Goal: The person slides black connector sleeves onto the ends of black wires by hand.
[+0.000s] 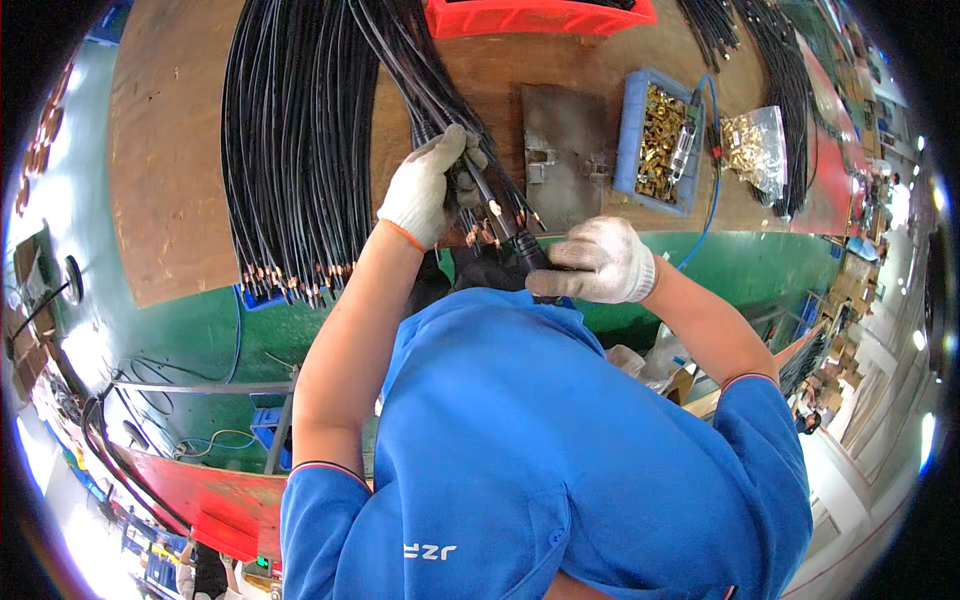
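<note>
My left hand, in a white knit glove with an orange cuff, is closed around a black cable from a bundle running off toward the far side of the table. Bare copper shows at several cable ends just below that hand. My right hand, in a soiled white glove, has its fingers wrapped on a black ribbed cylindrical piece close to my chest. Its kind cannot be made out. The held cable's pale end points toward this piece; whether they touch is unclear.
A thick row of black cables with stripped ends hangs over the table's near edge. On the right are a blue bin of brass fittings with a tool, and a clear bag of fittings. A red tray stands behind.
</note>
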{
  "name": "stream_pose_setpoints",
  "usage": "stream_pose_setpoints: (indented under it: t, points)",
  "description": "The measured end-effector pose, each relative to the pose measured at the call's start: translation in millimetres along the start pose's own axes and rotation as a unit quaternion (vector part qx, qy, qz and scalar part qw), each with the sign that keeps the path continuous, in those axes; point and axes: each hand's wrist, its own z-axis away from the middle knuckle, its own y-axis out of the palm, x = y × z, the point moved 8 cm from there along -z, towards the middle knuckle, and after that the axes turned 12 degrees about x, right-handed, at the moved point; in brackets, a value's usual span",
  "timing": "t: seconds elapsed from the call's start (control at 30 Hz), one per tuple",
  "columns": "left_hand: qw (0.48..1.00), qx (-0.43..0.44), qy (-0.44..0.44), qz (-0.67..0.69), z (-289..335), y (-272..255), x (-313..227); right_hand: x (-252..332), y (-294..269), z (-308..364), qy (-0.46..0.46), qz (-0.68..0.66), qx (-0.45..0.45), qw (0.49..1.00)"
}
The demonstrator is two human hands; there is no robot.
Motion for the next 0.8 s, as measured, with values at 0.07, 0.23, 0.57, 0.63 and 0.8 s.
stream_pose_setpoints:
  t: [0.07,0.23,0.57,0.63,0.8]
  points:
    - [1.0,-0.001,0.001,-0.005,-3,2,2,1,1,0,0.006,0.005,-0.004,1.0]
    - [1.0,-0.001,0.001,-0.016,-4,1,1,1,3,-2,0.016,-0.003,-0.007,1.0]
    - [0.998,-0.024,-0.032,-0.039,-4,1,11,-19,19,-8,0.083,-0.007,-0.025,0.996]
    - [0.998,-0.041,-0.035,-0.022,-1,-1,10,-26,27,-16,0.097,-0.001,0.026,0.995]
    - [0.994,-0.065,-0.076,-0.036,-5,-26,18,-23,46,-29,0.047,0.023,0.034,0.998]
